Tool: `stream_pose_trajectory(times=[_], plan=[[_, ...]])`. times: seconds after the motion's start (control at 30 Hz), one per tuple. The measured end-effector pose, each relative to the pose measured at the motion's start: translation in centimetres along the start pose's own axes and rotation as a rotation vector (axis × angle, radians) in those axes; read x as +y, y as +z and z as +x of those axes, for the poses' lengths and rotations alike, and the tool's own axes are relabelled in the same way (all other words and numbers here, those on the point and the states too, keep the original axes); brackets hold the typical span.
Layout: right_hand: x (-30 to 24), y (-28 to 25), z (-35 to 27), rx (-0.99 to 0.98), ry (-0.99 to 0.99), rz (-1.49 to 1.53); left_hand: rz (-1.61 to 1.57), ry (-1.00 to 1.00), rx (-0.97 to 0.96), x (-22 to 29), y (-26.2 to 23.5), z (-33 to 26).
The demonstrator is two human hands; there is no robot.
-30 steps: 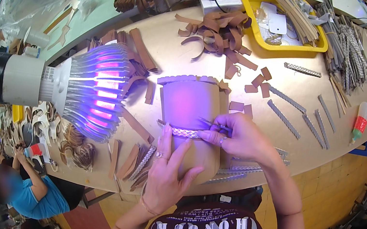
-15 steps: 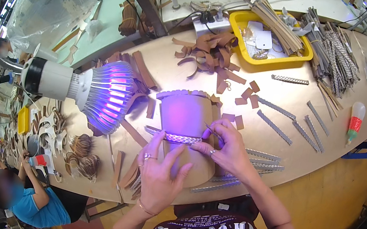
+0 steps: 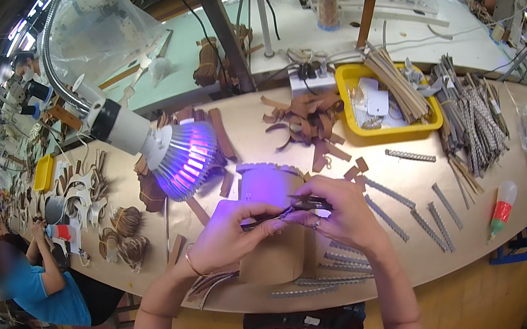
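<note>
Both my hands are raised over a tan panel (image 3: 270,264) with a scalloped strip along its far edge. Between them runs a narrow strip (image 3: 256,221), dark on the side that shows; my left hand (image 3: 223,231) pinches one end of it. My right hand (image 3: 350,215) has closed fingers at its other end, with a dark slender thing (image 3: 311,203) in them, its kind unclear. Purple light from the finned lamp (image 3: 187,158) falls on the panel. Several braided grey strips (image 3: 346,256) lie beside my right forearm.
Brown leather pieces (image 3: 303,119) are heaped beyond the panel. A yellow tray (image 3: 382,130) of flat strips stands behind them, with bundled braids (image 3: 473,117) to its right. A glue bottle (image 3: 503,207) stands near the right edge. At far left sits another person (image 3: 54,293) in blue.
My hands have lifted the strip off the panel, where it lay flat with its silvery braid showing; its dark side shows now. The whole view has shifted.
</note>
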State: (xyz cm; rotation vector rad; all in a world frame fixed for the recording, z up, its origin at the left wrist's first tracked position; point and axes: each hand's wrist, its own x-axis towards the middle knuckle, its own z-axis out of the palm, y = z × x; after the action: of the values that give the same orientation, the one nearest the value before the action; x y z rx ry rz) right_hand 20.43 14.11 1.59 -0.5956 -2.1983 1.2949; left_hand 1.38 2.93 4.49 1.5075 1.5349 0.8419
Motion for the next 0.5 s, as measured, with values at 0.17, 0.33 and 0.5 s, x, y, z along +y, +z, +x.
stream_pose_trajectory(times=[0.17,0.33,0.5], plan=[[1.2,0.9,-1.6,0.435,0.165,0.060,-0.203,-0.037,0.082,-1.1,0.4,3.1],[1.9,2.9,-3.8,0.244,0.457,0.551,-0.192,-0.077,0.016,-1.3,0.4,4.8],[2.3,4.3,-3.5,0.381,0.349,0.796,-0.284,-0.119,-0.017,-1.0,1.1,5.4]])
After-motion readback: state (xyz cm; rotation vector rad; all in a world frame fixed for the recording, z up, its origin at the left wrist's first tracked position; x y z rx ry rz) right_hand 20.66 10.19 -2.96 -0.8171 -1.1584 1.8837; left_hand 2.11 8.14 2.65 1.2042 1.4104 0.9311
